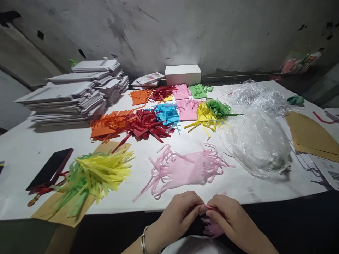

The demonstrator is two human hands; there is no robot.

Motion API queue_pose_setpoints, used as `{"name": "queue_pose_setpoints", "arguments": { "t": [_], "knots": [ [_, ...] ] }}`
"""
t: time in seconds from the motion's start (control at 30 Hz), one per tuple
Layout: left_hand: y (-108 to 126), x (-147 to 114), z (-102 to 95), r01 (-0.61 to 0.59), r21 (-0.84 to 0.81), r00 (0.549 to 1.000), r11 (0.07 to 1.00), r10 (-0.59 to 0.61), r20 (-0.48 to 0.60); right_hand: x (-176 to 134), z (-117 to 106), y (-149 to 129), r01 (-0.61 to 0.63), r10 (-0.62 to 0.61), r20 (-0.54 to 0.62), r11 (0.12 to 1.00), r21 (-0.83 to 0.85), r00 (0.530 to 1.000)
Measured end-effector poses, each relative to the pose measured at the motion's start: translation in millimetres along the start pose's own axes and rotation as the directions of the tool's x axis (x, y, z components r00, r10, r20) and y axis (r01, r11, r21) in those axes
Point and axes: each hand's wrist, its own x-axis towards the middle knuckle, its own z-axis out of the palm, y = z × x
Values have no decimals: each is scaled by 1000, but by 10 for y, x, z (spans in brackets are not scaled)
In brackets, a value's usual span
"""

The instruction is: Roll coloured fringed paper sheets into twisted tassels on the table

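Observation:
My left hand (182, 211) and my right hand (225, 215) meet at the table's front edge. Both pinch the same piece of pink fringed paper (213, 227), whose cut strips hang below the fingers. Part of it is hidden behind the hands. Just beyond them, a larger sheet of pink fringed paper (185, 171) lies flat, with strips spreading from both sides. To the left, yellow fringed paper (106, 169) and green fringed paper (79, 201) rest on a brown paper sheet (71, 220).
Fringed paper bundles in orange (106, 127), red (148, 125), blue (166, 113) and other colours fill the middle. Stacked white envelopes (66, 98) rise at back left. A phone (51, 167) lies left, a clear plastic bag (254, 141) right, and a white box (182, 74) behind.

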Motion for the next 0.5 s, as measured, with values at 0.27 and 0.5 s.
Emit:
{"name": "queue_pose_setpoints", "arguments": {
  "t": [0.27,0.5],
  "knots": [
    [-48,-184,-106,-21,146,1000,989,23,-15,167,158,-146,324,-339,-6,905,-274,941],
    [-359,-781,-1063,227,189,785,955,-65,-615,362,268,20,238,-291,-261,947,-217,921]
  ]
}}
